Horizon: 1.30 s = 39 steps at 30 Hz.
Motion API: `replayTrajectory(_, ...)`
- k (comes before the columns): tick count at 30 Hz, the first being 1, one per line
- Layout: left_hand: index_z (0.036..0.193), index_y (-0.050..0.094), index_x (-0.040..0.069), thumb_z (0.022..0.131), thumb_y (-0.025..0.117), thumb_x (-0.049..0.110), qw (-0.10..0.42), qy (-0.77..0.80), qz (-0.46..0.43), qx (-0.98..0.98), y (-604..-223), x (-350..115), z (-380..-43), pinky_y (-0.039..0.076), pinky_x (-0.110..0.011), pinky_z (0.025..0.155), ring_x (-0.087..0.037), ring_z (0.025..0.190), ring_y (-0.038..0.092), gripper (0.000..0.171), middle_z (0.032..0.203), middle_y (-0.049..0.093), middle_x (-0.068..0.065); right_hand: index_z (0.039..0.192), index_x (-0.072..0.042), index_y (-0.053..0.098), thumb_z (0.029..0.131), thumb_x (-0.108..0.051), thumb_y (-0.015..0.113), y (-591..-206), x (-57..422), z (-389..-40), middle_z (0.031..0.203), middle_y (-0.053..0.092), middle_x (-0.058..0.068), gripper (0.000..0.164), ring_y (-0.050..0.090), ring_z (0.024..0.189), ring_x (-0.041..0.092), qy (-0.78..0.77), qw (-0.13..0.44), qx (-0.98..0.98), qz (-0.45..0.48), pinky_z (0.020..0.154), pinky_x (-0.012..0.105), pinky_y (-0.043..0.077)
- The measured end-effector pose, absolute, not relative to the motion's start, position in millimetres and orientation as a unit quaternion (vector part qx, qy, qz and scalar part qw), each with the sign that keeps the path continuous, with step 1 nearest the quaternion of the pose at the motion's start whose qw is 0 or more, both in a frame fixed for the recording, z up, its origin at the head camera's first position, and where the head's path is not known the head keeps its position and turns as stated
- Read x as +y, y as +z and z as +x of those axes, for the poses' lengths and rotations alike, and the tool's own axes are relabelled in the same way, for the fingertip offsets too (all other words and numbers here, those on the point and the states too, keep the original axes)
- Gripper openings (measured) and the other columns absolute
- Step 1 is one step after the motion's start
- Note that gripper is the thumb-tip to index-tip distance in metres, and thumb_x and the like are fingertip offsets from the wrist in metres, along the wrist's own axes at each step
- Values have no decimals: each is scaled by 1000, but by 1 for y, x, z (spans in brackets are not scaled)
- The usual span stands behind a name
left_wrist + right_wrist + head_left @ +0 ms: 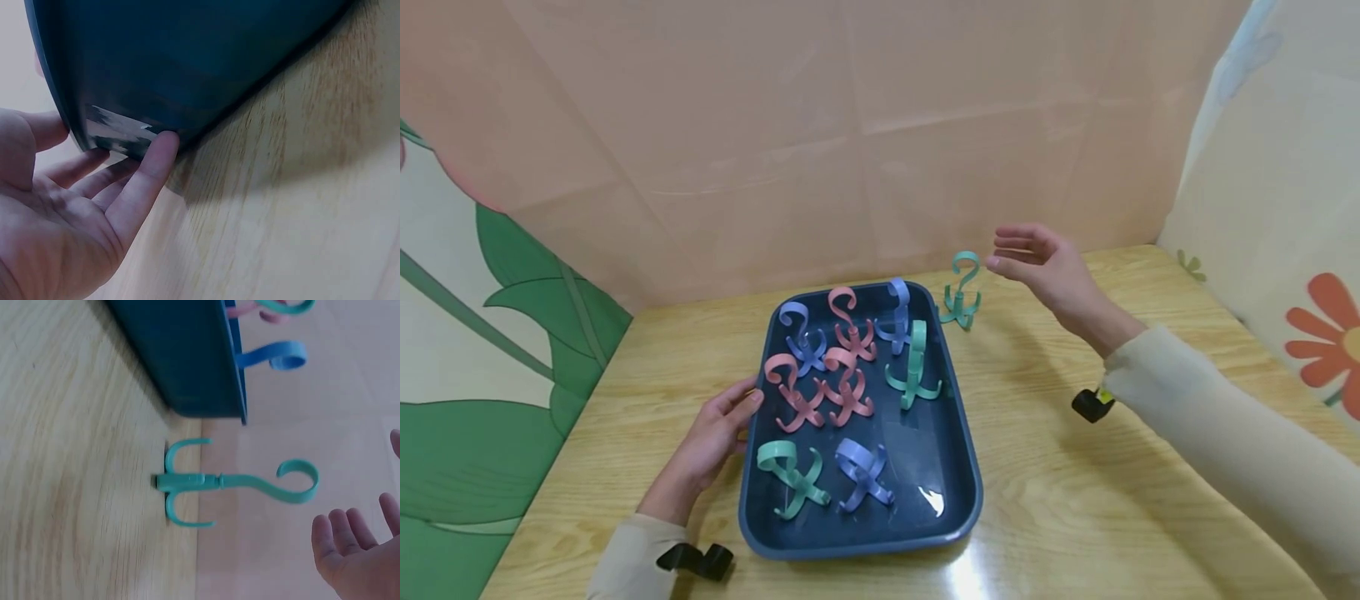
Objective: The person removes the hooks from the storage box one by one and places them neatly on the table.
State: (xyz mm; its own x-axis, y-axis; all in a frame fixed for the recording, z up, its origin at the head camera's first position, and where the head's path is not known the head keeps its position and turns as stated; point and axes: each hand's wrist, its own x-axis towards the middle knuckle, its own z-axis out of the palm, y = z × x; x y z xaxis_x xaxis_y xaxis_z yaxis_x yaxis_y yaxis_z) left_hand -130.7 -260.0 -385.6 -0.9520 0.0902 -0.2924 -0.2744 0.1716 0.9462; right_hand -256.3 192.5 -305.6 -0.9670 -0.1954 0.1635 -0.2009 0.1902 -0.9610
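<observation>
My left hand [718, 429] holds the left side of a dark blue tray [973, 492], thumb at its rim and fingers [140, 194] against its outer wall. Several four-pronged plastic hooks stand inside, among them a pink hook [850, 396], a blue hook [862, 479] and a green hook [913, 375]. Outside the tray's far right corner, another green hook [958, 304] stands upright on the table, its curled end up. Just right of that curl, my right hand [1045, 271] hovers with fingers extended, apart from the hook and holding nothing.
The wooden table [1045, 492] meets a pinkish backdrop [775, 167] close behind the lone green hook. Patterned panels stand on both sides, the right panel [1262, 208] bearing a red flower. A black wrist strap [696, 560] hangs near the tray's near left corner.
</observation>
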Motion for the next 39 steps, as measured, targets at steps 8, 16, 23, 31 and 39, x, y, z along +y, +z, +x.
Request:
replayTrajectory(8,155,39,16,107,47,40,143,640,-64,752,-388,-260,-132,57,-42,86,-28,116,64,55,146,51,-19,138,-10,55,94,-21,73,-306,183,-236,138,56,12,49,58,122,20,639,9,-753,158,96,22,48)
replayTrajectory(16,156,37,15,107,47,40,143,642,-58,751,-385,-262,-131,57,-42,86,-29,118,63,55,147,50,-20,135,-8,58,94,-8,71,-318,169,-222,134,58,9,43,58,122,23,660,-10,-720,214,95,26,51)
replayTrajectory(23,155,38,16,107,47,39,143,643,-62,750,-386,-262,-131,57,-42,86,-29,118,64,54,147,50,-19,136,-5,56,95,-8,70,-330,156,-212,136,57,8,44,55,126,29,650,-32,-718,246,95,29,52)
replayTrajectory(31,155,39,16,108,46,37,140,642,-62,751,-387,-263,-130,57,-42,85,-28,116,65,52,145,52,-19,137,-3,54,94,-9,72,-339,139,-204,138,56,8,47,55,127,33,650,-54,-714,256,95,36,53)
replayTrajectory(39,155,39,15,108,47,38,141,642,-61,751,-389,-263,-130,57,-43,85,-27,114,65,53,145,52,-19,135,-2,56,90,-8,76,-345,122,-203,137,56,11,50,56,123,28,640,-59,-720,261,92,38,54)
